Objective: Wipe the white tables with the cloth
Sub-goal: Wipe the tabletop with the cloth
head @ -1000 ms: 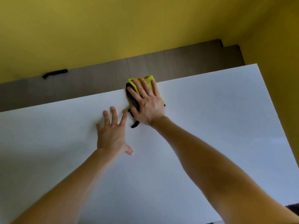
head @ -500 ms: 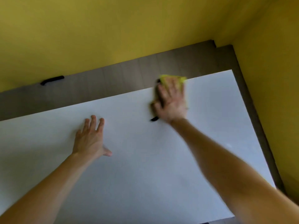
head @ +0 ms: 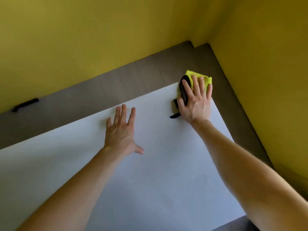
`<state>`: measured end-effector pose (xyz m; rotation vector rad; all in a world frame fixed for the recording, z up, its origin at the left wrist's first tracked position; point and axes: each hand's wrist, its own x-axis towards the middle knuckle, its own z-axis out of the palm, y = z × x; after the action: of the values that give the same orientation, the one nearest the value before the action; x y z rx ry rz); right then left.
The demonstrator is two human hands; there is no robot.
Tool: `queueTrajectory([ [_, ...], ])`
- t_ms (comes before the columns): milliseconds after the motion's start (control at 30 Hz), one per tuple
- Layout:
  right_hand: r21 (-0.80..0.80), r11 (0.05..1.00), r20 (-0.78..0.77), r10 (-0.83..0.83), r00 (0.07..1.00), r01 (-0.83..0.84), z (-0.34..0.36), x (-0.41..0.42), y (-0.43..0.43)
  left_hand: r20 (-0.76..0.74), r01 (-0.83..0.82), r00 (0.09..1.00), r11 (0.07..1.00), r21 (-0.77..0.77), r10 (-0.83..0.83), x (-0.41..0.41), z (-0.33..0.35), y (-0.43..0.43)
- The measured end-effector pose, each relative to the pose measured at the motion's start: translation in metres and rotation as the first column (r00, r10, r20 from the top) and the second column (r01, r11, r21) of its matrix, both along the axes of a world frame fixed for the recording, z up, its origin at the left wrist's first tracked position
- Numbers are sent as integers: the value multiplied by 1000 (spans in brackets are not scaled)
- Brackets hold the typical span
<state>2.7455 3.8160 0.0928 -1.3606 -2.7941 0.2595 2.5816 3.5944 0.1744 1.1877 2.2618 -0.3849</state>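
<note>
A white table [head: 158, 172] fills the lower part of the view. A folded yellow cloth with a black edge [head: 201, 78] lies at the table's far right corner, partly over the edge. My right hand [head: 195, 102] presses flat on the cloth with straight, spread fingers and covers most of it. My left hand [head: 121, 132] rests flat on the bare tabletop near the far edge, fingers spread, well to the left of the cloth.
Dark wood floor [head: 100, 90] runs beyond the table's far and right edges. Yellow walls [head: 100, 39] meet in a corner at the upper right, close to the table. A small black object [head: 25, 105] lies on the floor by the wall at left.
My right hand has slid the cloth rightward along the far edge to the table's right corner. My left hand stays flat on the table, following to the right.
</note>
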Motion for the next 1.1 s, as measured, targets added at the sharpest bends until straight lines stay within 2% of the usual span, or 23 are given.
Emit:
queueTrajectory([
  [33,4,1000,-13,25,1000,-25,0,-13,-20,-10,29,1000,1000,-5,-29,4,-2,4],
  [100,-17,963,-14,270,963,-270,-3,-40,-55,-32,65,997,997,-30,-66,9,-7,8],
  [167,-34,852,-14,522,853,-522,-8,-48,-61,-19,80,997,995,-57,-81,15,-12,8],
  [200,-29,821,-25,569,822,-570,-10,-45,-52,-25,78,996,994,-71,-80,17,-14,7],
  [267,-9,879,-50,476,878,-477,-13,-35,-22,-52,84,995,991,-104,-90,21,-18,8],
  [367,-12,991,-43,135,990,-135,-11,-15,22,-77,114,989,982,-148,-127,23,-22,12],
  [433,-13,999,-39,37,999,-38,-8,6,22,-80,126,987,979,-161,-141,23,-21,14],
  [533,-26,997,-90,-77,993,74,0,68,-43,-80,127,987,978,-165,-141,23,-22,14],
  [667,-40,995,-51,-92,994,90,1,123,-114,-80,120,988,980,-157,-134,22,-23,12],
  [800,12,996,-80,-89,993,91,-6,53,-38,-80,115,989,983,-144,-127,22,-25,12],
  [933,-1,989,-63,-145,987,145,-12,-24,38,-77,117,989,984,-138,-128,21,-25,10],
  [1000,3,995,-82,-97,992,97,-14,-18,38,-76,109,990,985,-137,-120,20,-24,9],
  [1100,6,997,-103,-76,992,77,-9,44,-7,-73,103,991,984,-143,-114,21,-23,10],
])
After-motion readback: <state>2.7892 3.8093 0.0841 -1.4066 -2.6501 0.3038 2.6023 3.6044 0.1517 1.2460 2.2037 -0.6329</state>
